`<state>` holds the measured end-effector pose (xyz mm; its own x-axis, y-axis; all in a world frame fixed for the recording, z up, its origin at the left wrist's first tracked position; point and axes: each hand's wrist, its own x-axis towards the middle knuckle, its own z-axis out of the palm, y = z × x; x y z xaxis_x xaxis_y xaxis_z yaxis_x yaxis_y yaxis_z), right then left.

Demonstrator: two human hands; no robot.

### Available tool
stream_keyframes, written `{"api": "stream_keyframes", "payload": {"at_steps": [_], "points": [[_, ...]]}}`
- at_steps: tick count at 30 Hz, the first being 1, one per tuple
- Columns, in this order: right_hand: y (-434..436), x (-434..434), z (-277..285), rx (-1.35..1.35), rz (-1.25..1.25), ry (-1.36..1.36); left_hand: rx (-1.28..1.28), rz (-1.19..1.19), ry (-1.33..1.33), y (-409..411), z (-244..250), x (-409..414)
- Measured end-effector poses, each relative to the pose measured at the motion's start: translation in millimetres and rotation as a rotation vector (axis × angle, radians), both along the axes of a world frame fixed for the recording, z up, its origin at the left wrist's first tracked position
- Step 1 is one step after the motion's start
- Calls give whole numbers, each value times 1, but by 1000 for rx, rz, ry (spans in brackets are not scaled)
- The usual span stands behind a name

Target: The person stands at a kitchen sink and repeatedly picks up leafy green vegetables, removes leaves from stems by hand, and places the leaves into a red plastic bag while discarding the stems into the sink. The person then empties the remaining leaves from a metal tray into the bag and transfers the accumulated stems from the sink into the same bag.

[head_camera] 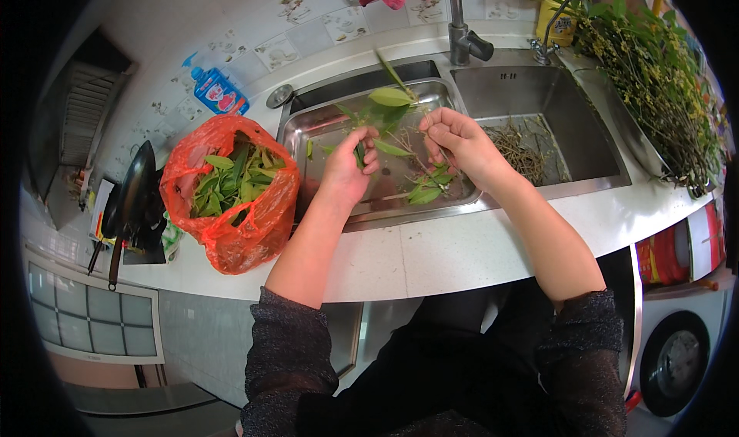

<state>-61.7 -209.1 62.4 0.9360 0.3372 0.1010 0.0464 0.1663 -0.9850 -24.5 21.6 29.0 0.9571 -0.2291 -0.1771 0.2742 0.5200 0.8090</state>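
Over the left basin of a steel sink, my right hand (453,138) pinches a thin leafy twig (417,98) between thumb and fingers. Its green leaves spread up and to the left. My left hand (352,162), beside it, has its fingers curled around a few green leaves (360,155). Below the hands a metal tray (369,199) fills much of the left basin, with more leafy sprigs (426,190) lying at its right side. Left of my left forearm stands a red plastic bag (248,252), its mouth showing many loose green leaves (231,186).
Bare twigs (522,151) lie in the right basin (583,125). A large heap of leafy, yellow-budded branches (646,84) rests at the right in a metal bowl (626,119). A faucet (460,44) rises behind the sink. A blue pump bottle (218,90) and a wok (135,188) are at the left.
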Motion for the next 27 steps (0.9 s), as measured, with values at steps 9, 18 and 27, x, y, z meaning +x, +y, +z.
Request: {"api": "stream_keyframes", "payload": {"at_steps": [9, 18, 27], "points": [[-8, 6, -3, 166, 176, 196, -193, -35, 68, 1, -8, 2], [-11, 7, -5, 119, 212, 223, -23, -81, -3, -2, 0, 2], [-8, 7, -9, -1, 265, 153, 176, -230, -13, -16, 19, -20]]}}
